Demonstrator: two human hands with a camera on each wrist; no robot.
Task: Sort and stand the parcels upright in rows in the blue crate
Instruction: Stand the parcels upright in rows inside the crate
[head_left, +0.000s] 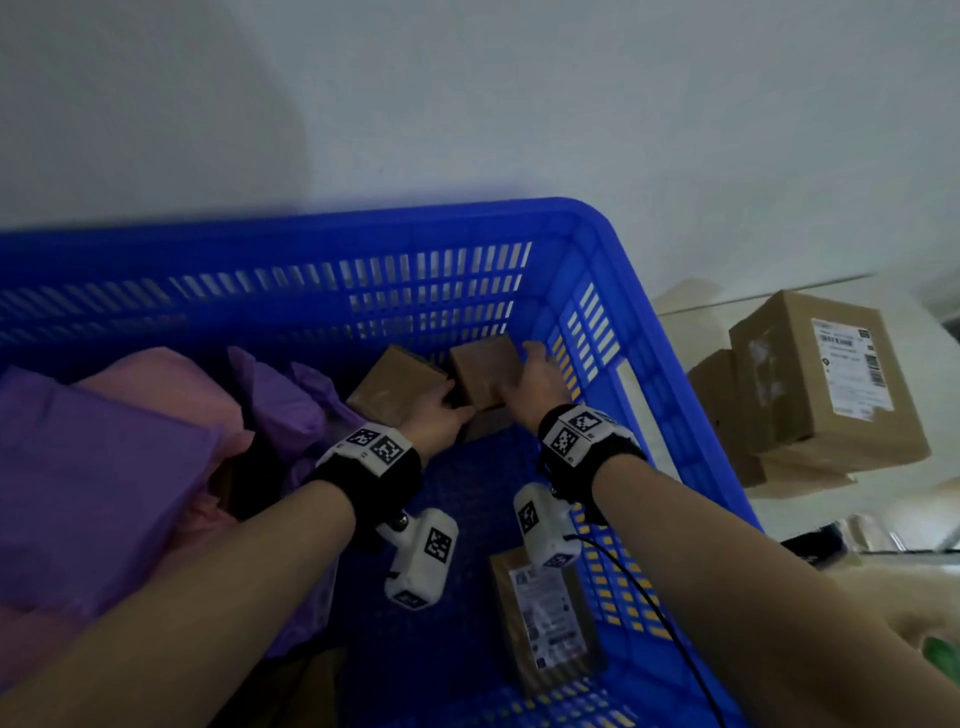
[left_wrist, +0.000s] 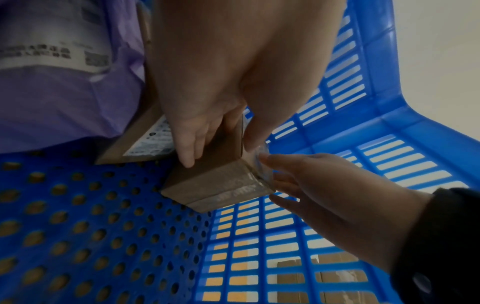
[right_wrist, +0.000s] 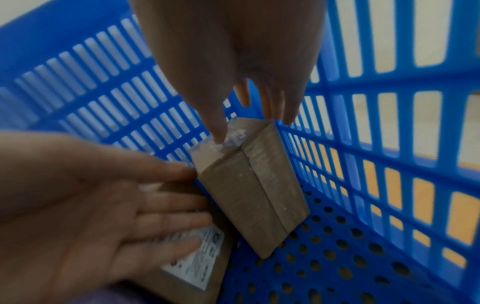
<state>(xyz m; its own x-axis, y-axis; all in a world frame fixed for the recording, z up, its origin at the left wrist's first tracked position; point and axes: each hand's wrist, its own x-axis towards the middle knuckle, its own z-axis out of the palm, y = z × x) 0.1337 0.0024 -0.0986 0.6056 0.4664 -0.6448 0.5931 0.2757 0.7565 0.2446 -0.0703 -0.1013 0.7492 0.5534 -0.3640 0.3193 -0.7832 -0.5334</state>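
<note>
Cardboard is what both hands are on: a small box (head_left: 485, 376) stands on end in the far right corner of the crate (head_left: 670, 374), near the slotted walls. The right hand (head_left: 537, 376) has its thumb on the taped top and its fingers (right_wrist: 279, 107) straight down the far side, a light pinch across the box rather than a full grasp. The left hand (head_left: 441, 410) lies with spread, straight fingers (right_wrist: 179, 218) against a second, labelled box (head_left: 395, 387) that leans just beside the first, its thumb touching the first box's edge.

The likely trouble is a topple. The box stands on a narrow face (tall for its footing), so letting go early, or a nudge from the leaning neighbour, could tip it flat. The purple bags (head_left: 280, 400) bulging in from the left look soft and may push the row over. A third box (head_left: 545, 618) lies flat nearer the person, not yet stood up.
</note>
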